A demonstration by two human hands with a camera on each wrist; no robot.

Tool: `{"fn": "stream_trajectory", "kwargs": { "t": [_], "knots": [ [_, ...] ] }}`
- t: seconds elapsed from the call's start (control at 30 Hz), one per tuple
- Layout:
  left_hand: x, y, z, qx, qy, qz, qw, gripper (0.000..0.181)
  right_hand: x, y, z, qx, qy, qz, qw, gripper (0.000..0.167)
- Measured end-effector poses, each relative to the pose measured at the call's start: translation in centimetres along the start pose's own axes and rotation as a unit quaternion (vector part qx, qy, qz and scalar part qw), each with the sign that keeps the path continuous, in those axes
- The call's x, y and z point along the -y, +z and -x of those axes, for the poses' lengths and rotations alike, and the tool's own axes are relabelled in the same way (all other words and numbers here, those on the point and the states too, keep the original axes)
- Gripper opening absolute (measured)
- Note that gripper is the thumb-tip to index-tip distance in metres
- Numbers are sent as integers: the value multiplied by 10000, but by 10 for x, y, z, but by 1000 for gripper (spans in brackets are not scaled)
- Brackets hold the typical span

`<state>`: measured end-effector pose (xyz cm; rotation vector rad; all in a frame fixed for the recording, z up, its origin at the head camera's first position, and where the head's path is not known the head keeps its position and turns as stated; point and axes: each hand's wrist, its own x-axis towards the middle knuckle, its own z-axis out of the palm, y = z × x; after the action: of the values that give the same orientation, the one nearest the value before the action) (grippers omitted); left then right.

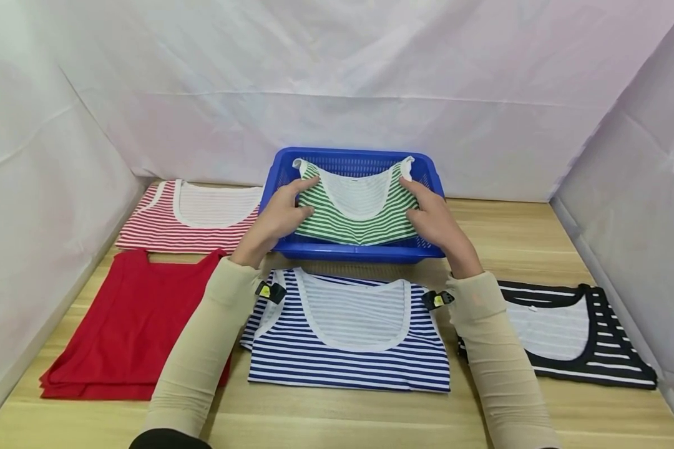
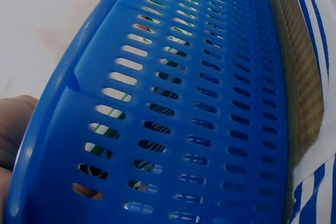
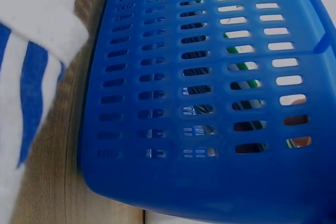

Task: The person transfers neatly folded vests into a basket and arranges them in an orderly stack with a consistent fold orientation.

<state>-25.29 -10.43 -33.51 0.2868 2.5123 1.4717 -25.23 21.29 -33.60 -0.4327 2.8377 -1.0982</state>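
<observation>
A green-and-white striped tank top, folded and with its scoop neck facing up, is in the blue plastic basket at the back of the table. My left hand pinches its left side between thumb and fingers, while my right hand pinches the right side. Both hands reach in over the basket's rim. In the left wrist view the slotted basket wall hides most of the top, and part of my left hand shows past the rim. Green stripes show through the slots of the wall in the right wrist view.
A blue-and-white striped tank top lies folded in front of the basket. To the left are a red-and-white striped top and a plain red one. A black-and-white striped top lies right. White cloth hangs behind.
</observation>
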Motion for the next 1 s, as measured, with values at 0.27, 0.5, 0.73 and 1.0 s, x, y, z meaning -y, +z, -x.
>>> {"fn": "stream_trajectory", "kwargs": {
  "t": [0.27,0.5,0.73,1.0],
  "knots": [
    [-1,0,0,-71,-76,-38,9999,55,2,0,1,20,-15,123,9999,77],
    [1,1,-2,-42,-75,-64,9999,54,2,0,0,110,16,209,9997,75],
    [0,1,-2,170,37,-172,9997,54,5,1,1,110,10,336,9994,74],
    [1,2,-1,247,-29,-220,9994,53,4,1,0,153,-89,367,9992,72]
  ]
}}
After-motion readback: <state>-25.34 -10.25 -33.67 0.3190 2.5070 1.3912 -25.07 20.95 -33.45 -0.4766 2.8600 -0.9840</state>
